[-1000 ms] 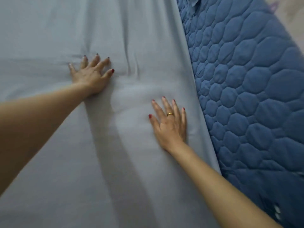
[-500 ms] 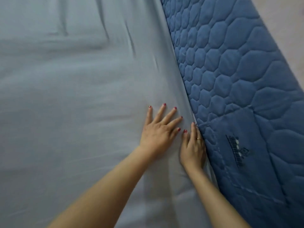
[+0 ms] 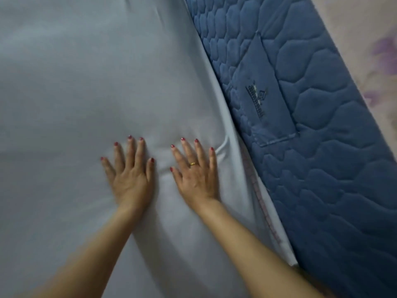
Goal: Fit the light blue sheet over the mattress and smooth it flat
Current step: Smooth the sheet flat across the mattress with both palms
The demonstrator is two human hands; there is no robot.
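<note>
both arms outstretched, left grip [image 3: 131, 179] and right grip [image 3: 196, 179] flat, palms down, fingers spread

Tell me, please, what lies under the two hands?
Both the left hand and the right hand press flat on the light blue sheet. What lies beneath the sheet there is covered; the quilted blue mattress shows only beside its edge.

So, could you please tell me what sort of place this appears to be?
Most likely a bedroom at home: a light blue sheet lies spread over a bed, a quilted blue mattress stands beside it, and both hands press the sheet flat.
</note>
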